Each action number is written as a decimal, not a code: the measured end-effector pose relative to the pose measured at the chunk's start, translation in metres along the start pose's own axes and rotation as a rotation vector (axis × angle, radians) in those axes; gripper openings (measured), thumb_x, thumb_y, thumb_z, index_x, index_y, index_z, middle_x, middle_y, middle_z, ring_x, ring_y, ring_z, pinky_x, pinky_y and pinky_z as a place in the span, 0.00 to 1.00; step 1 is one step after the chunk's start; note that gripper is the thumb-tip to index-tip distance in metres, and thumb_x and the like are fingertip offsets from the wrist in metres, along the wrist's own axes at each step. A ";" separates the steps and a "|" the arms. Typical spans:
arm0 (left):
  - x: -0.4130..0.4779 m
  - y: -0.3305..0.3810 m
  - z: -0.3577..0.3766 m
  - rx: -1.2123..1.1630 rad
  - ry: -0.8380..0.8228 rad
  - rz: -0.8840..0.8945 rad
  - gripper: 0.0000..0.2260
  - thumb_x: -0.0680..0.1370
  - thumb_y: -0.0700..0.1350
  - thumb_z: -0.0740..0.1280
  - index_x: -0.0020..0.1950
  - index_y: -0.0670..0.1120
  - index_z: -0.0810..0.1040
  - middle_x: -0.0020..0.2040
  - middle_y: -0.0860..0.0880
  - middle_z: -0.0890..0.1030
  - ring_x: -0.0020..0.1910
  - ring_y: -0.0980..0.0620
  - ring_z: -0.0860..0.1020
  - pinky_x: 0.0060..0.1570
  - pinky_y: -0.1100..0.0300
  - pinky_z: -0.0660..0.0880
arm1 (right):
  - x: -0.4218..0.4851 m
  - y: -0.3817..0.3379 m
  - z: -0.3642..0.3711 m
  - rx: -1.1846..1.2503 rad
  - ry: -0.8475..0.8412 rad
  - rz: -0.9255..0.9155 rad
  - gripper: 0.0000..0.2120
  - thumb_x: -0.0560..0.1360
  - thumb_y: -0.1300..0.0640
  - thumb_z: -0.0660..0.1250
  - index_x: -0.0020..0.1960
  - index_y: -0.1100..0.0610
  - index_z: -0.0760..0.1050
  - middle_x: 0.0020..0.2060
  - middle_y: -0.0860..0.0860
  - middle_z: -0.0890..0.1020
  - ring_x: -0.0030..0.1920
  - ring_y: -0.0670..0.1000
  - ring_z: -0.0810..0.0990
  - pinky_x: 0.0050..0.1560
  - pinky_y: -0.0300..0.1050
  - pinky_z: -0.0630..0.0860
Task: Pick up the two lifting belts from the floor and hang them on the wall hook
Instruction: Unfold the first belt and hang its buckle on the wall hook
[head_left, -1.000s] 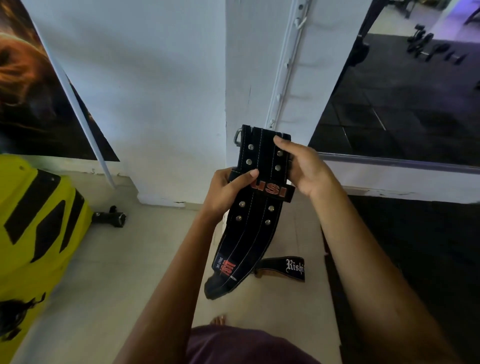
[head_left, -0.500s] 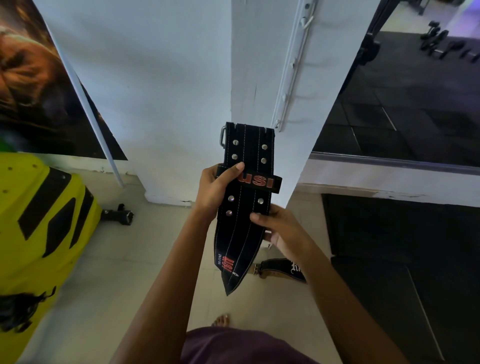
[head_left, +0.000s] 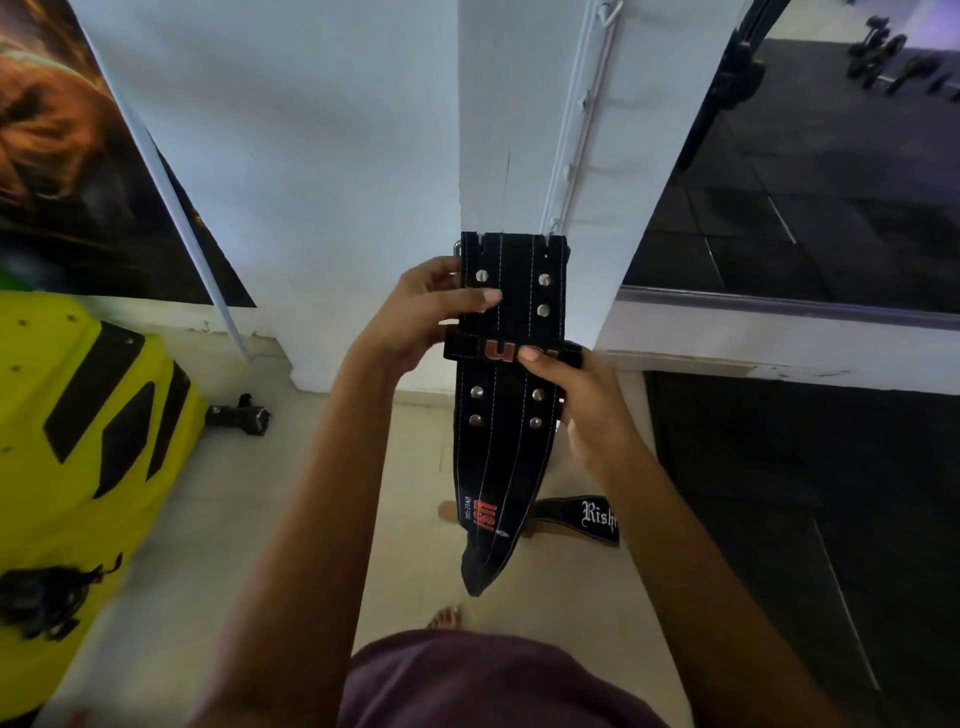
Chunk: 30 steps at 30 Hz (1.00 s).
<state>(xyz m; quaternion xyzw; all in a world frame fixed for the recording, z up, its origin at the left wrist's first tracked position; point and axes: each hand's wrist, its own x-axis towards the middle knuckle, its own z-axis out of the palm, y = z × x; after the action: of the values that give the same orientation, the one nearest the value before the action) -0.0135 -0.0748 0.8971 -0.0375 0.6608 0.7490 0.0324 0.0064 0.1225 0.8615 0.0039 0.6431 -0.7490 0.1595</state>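
Hands (head_left: 426, 322) (head_left: 582, 400) grasping black studded leather belt (head_left: 506, 415) upright, I judge for hooking | second black belt (head_left: 582, 517) floored, near right.

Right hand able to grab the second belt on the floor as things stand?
Probably not yet. The right hand and left hand both grip the raised belt; the second belt lies on the floor below, unobstructed but needing a free hand and a bend.

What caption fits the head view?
Both hands, left and right, hold a black lifting belt; second belt lies on the floor.
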 end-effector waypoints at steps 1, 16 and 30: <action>0.000 -0.003 0.000 -0.008 -0.065 0.001 0.20 0.72 0.36 0.72 0.63 0.35 0.74 0.52 0.41 0.82 0.49 0.43 0.83 0.47 0.51 0.81 | 0.000 -0.004 0.000 0.007 0.020 -0.015 0.13 0.72 0.58 0.73 0.55 0.59 0.81 0.50 0.56 0.87 0.50 0.53 0.86 0.45 0.44 0.80; -0.023 -0.042 0.022 -0.097 -0.101 -0.038 0.19 0.72 0.39 0.73 0.61 0.35 0.75 0.52 0.41 0.83 0.51 0.43 0.83 0.51 0.50 0.79 | -0.005 -0.011 -0.011 0.035 0.091 -0.077 0.12 0.71 0.59 0.73 0.53 0.61 0.82 0.49 0.58 0.86 0.51 0.58 0.85 0.52 0.52 0.81; -0.041 -0.062 0.034 0.072 -0.337 -0.123 0.16 0.72 0.29 0.70 0.58 0.35 0.78 0.55 0.37 0.83 0.55 0.41 0.82 0.58 0.49 0.78 | -0.016 -0.009 -0.022 0.010 0.132 -0.121 0.14 0.69 0.58 0.75 0.53 0.63 0.81 0.49 0.59 0.86 0.50 0.57 0.86 0.52 0.52 0.81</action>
<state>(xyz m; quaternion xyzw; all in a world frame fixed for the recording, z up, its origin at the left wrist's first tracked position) 0.0326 -0.0331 0.8439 0.0496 0.6689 0.7171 0.1897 0.0150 0.1487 0.8699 0.0152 0.6476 -0.7585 0.0709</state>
